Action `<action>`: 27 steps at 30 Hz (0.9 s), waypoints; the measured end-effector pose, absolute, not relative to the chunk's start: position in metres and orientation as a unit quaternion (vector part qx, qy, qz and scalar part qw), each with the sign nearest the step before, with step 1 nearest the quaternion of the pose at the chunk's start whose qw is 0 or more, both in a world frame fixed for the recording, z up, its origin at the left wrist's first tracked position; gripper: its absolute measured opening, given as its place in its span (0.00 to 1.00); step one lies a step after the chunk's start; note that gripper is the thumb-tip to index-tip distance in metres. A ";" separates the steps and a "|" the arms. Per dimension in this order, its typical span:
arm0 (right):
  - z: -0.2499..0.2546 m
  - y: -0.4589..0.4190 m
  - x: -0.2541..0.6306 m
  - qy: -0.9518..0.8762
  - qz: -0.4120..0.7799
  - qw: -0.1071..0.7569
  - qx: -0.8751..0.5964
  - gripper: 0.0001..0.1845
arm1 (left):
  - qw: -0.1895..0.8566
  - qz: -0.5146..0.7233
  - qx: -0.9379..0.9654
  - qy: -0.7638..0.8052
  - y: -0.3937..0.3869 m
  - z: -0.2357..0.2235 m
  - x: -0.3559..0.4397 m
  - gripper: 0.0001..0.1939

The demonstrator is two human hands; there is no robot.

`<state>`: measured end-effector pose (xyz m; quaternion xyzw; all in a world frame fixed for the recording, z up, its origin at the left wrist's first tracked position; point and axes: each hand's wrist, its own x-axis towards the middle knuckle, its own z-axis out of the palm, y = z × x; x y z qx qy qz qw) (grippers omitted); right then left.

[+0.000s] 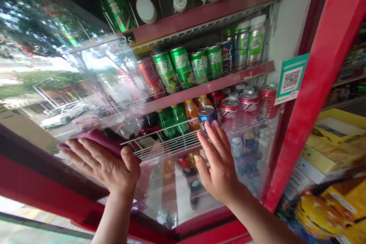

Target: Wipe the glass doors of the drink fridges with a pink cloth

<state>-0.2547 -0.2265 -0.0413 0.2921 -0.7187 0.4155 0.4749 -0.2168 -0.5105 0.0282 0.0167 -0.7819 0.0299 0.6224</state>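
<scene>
My left hand [107,164] holds a purple cloth [95,141] under its outstretched fingers, at the lower left of the glass door [103,95]. The thumb stands apart from the fingers and part of the cloth is hidden beneath them. My right hand [215,160] is open, fingers spread, with nothing in it. It is raised in front of a blue can [206,113] and partly covers it. Whether its fingertips touch the glass, I cannot tell. Street reflections lie over the left of the pane.
Shelves behind the glass carry green cans [181,66], red cans [249,103], and bottles. A red frame [311,68] with a QR code sign [291,79] borders the right side. Yellow boxes [328,148] and a yellow figure [317,215] stand at the right.
</scene>
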 end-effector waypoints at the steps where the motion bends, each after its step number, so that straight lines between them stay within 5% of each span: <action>1: -0.042 -0.224 -0.255 -0.719 0.416 0.475 0.290 0.40 | 0.622 0.030 0.015 -0.782 -0.502 0.028 -0.220 0.48; 13: -0.043 -0.194 -0.255 -0.721 0.419 0.472 0.287 0.36 | 0.591 0.026 -0.051 -0.805 -0.347 0.018 -0.279 0.54; 22: -0.045 -0.174 -0.258 -0.710 0.434 0.468 0.297 0.37 | 0.528 0.096 -0.086 -0.839 -0.420 0.035 -0.237 0.44; 27: -0.056 -0.159 -0.266 -0.711 0.453 0.466 0.269 0.38 | 0.523 0.138 -0.153 -0.827 -0.437 0.049 -0.240 0.48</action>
